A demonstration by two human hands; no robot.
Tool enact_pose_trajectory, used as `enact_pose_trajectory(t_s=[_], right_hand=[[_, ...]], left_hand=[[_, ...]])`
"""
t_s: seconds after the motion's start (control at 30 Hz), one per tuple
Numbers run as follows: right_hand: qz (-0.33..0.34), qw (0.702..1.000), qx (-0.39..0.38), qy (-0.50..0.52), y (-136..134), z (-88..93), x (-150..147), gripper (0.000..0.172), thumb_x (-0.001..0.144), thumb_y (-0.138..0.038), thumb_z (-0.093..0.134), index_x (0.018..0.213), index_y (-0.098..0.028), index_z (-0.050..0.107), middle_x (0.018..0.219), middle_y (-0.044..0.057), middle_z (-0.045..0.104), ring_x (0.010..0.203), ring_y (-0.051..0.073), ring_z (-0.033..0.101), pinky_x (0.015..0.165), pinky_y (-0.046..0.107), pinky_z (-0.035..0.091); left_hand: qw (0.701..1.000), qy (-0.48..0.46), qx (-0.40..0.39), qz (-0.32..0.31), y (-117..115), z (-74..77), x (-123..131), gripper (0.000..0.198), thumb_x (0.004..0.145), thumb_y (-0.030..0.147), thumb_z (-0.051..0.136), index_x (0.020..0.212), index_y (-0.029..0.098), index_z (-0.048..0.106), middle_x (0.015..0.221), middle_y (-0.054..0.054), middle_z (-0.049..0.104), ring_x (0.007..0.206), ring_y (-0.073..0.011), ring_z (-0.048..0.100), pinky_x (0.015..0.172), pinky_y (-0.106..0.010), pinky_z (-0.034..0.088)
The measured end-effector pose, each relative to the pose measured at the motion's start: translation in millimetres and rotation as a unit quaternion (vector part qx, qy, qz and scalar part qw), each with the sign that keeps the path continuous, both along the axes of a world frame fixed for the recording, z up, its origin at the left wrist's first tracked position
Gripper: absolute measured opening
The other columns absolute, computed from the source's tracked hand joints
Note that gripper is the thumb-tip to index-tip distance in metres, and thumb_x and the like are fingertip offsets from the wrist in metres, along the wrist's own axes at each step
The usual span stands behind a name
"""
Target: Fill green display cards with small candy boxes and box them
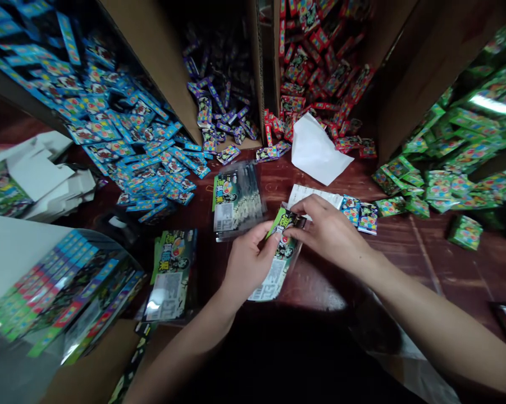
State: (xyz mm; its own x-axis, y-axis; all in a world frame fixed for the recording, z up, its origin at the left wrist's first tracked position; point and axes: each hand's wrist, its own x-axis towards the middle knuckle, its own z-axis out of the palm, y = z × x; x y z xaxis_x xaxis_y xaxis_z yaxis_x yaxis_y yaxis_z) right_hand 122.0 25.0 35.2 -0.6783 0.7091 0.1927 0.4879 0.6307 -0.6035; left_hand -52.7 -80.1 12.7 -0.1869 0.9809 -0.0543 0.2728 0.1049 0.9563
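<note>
A green and black printed pouch (278, 274) hangs slanted between both hands, over the front of the dark red table. My left hand (253, 261) pinches its left edge, thumb on the printed face. At the pouch's top right corner, the fingers of my right hand (326, 227) are closed on its dark upper edge. Behind the right hand lies a white printed sheet (315, 194), with a small blue packet (351, 210) and a purple packet (368, 217) beside it. A stack of similar pouches (238, 199) lies left of the hands.
Cardboard boxes spill blue packets (122, 146), purple packets (229, 120), red packets (315, 67) and green packets (463, 179). White paper (320, 148) lies before the red ones. More pouches (172, 275), white cards (61, 185) and a clear bag of packets (50, 286) are at left.
</note>
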Motion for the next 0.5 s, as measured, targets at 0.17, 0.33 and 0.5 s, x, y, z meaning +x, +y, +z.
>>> enact_pose_trajectory(t_s=[0.17, 0.33, 0.5], right_hand=[[-0.011, 1.0, 0.018, -0.013, -7, -7.5, -8, 0.021, 0.089, -0.028, 0.071, 0.103, -0.021, 0.058, 0.1, 0.005, 0.063, 0.091, 0.023, 0.063, 0.08, 0.036, 0.052], [-0.012, 0.999, -0.037, -0.033, 0, -8.0, -6, 0.014, 0.089, -0.033, 0.068, 0.091, -0.023, 0.059, 0.082, 0.0, 0.065, 0.074, 0.019, 0.063, 0.069, 0.031, 0.049], [0.146, 0.965, -0.21, -0.06, 7, 8.5, 24, 0.024, 0.095, -0.046, 0.058, 0.084, -0.025, 0.063, 0.08, -0.002, 0.07, 0.068, 0.017, 0.065, 0.062, 0.028, 0.053]], left_hand=[[1.0, -0.004, -0.009, 0.025, 0, -3.6, 0, 0.026, 0.095, 0.031, 0.058, 0.117, 0.024, 0.071, 0.105, -0.002, 0.077, 0.093, -0.0204, 0.071, 0.087, -0.031, 0.055], [1.0, 0.003, -0.028, 0.003, -4, -0.7, -3, 0.028, 0.095, 0.031, 0.056, 0.117, 0.024, 0.072, 0.102, -0.001, 0.078, 0.09, -0.0203, 0.072, 0.084, -0.03, 0.056], [0.995, 0.07, -0.04, -0.053, -13, 3.8, -10, 0.039, 0.089, 0.041, 0.065, 0.125, 0.026, 0.07, 0.121, -0.005, 0.074, 0.105, -0.0236, 0.071, 0.096, -0.034, 0.052]])
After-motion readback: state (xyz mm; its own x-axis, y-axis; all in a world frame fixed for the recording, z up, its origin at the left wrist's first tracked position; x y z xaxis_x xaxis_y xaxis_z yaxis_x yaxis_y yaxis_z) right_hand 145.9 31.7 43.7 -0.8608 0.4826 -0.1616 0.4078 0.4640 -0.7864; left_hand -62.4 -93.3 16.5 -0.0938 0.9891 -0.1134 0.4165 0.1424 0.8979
